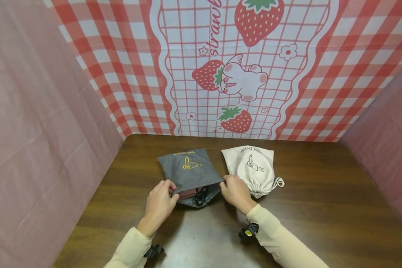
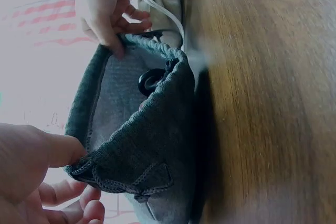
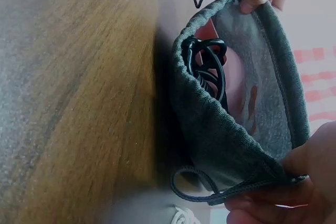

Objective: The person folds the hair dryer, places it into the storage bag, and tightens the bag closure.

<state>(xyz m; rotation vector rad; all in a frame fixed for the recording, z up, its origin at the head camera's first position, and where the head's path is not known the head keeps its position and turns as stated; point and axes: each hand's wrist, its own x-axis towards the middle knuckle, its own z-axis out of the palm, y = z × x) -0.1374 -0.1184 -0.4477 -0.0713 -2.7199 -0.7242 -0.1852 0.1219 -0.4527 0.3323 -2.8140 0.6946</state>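
A grey drawstring bag [image 1: 191,167] with a yellow hair dryer print lies on the table, its mouth facing me and spread wide. My left hand [image 1: 160,201] pinches the left corner of the mouth, thumb inside the rim. At the opposite corner my right hand [image 1: 236,191] pinches the rim near a loop of dark cord [image 3: 194,184]. Inside the bag, a coiled black cable [image 3: 210,69] lies against a pink object [image 3: 234,80]; most of that object is hidden by the cloth, and its kind cannot be told.
A cream drawstring bag [image 1: 251,167] with a dark hair dryer print lies just right of the grey one, gathered at its neck with white cord [image 1: 279,182]. Both lie on a brown wooden table [image 1: 321,208]. A strawberry-patterned cloth [image 1: 221,74] hangs behind, with pink cloth at both sides.
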